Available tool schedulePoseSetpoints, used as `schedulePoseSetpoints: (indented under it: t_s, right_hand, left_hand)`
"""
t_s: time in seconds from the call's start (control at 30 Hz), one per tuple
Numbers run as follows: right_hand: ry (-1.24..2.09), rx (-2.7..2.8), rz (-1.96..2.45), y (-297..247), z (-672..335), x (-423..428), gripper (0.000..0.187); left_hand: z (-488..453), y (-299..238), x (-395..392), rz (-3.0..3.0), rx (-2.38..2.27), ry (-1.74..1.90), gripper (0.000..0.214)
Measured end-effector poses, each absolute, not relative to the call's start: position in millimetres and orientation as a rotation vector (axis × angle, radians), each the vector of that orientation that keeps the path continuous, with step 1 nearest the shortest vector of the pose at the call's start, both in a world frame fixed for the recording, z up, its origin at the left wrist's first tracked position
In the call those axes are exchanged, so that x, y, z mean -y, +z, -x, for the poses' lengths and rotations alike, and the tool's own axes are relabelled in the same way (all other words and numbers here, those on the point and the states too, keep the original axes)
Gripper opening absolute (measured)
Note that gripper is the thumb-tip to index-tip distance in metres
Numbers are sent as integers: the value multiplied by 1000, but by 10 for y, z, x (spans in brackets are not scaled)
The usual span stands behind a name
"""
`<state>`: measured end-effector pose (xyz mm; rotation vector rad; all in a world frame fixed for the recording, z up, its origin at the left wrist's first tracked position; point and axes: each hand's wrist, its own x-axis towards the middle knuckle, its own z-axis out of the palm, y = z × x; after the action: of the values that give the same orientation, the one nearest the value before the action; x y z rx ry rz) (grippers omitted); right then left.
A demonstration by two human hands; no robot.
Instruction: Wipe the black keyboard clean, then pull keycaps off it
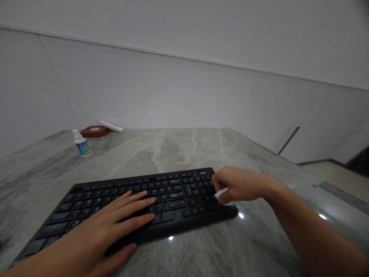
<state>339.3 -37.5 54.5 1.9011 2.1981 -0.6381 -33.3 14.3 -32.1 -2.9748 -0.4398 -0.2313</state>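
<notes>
A black keyboard point(175, 215) lies slightly turned on the grey marbled table. My left hand point(112, 223) rests palm down across its middle keys, fingers stretched out and thumb beside the front edge. At the keyboard's right end, my right hand point(230, 184) is closed over the number keys. Pinched in it is a small white wipe point(221, 193), mostly hidden by the fingers; whether it is paper or cloth I cannot tell.
Towards the back left of the marbled table point(178, 150) stands a small white spray bottle point(83, 148) with a blue label. Behind it lie a reddish-brown box point(94, 132) and a flat white bar point(112, 126). A pale wall point(178, 92) rises behind the table.
</notes>
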Motion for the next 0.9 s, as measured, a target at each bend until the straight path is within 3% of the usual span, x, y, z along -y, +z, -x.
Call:
schedulePoseSetpoints:
  t_s: [0.73,0.9]
  right_hand:
    - [-721,-2187,-1840,602,-3361,415,12]
    - [-613,-2339,-1821,575,-3276,394,11]
  left_hand:
    - [327,-298,-131,3097,471,-343,65]
    - [333,-317,-153,3072,483,-266,65]
